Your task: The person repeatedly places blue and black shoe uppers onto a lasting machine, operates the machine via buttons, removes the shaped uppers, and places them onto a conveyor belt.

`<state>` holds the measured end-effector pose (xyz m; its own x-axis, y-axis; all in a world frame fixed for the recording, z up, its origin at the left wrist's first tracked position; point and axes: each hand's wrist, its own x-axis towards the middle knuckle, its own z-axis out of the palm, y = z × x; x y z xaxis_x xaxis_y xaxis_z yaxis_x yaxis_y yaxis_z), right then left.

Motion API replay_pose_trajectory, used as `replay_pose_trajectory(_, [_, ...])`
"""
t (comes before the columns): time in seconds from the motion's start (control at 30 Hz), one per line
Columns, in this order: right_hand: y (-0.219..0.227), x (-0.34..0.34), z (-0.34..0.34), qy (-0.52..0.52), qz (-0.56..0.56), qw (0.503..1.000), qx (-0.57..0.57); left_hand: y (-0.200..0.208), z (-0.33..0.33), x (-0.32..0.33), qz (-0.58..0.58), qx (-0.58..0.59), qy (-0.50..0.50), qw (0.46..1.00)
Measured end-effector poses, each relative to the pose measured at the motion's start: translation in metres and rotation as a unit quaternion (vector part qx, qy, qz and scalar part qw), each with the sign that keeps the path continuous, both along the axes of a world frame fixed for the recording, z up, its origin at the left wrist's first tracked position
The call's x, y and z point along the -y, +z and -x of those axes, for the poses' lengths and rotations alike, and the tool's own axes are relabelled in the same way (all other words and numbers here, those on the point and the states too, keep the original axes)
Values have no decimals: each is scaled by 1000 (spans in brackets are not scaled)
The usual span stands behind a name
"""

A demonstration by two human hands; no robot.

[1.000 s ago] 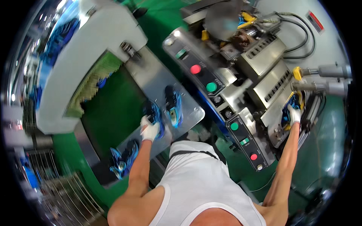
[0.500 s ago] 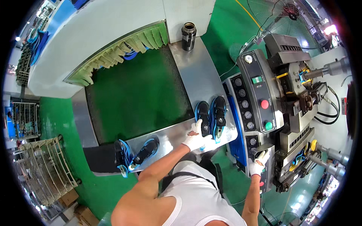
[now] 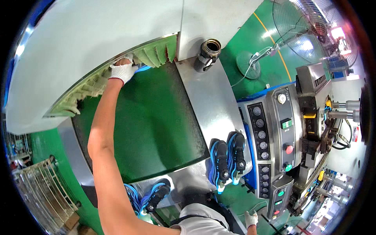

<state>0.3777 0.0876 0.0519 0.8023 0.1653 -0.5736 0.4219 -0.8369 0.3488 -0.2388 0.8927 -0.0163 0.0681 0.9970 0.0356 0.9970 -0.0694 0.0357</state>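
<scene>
My left hand (image 3: 122, 71), in a white fingerless-tipped work glove, reaches far forward to the green fringed curtain (image 3: 154, 53) of the grey machine opening. Its fingers are partly hidden there, right beside a blue piece (image 3: 142, 68) showing under the fringe; I cannot tell whether they grip it. Low at the right, my gloved right hand (image 3: 251, 219) hangs over the floor with its fingers apart, holding nothing. A pair of black shoes with blue trim (image 3: 221, 158) rests on the right corner of the metal ledge. Another black and blue pair (image 3: 158, 194) lies at the near left, partly behind my arm.
A dark green conveyor belt (image 3: 156, 117) runs under the curtain, framed by a metal ledge (image 3: 203, 94). An open thermos flask (image 3: 206, 56) stands on it. To the right is a press with a button panel (image 3: 288, 129). Fans stand behind; a wire cart (image 3: 43, 188) is at left.
My left hand has left the right-hand shoes and stretched forward to the curtain. My right hand has come off the press panel and dropped lower. The view has shifted forward.
</scene>
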Motion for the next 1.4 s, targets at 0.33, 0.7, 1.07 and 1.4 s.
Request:
replay_pose_trajectory(0.33, [-2,-110,60,-18,-140,984,-109,-18,-32,78,122,-95,-43,987])
replay_pose_trajectory(0.7, [52,-184,70,89,-406,886,-206,87,-180,395,273,394,76,874])
replay_pose_trajectory(1.07, [122,-205,-13,-273,-585,257,-719,188,-414,432,35,302,-466,831])
replay_pose_trajectory(1.4, [173,-108,-162,-270,-740,139,-600,261,-586,427,89,467,-366,800])
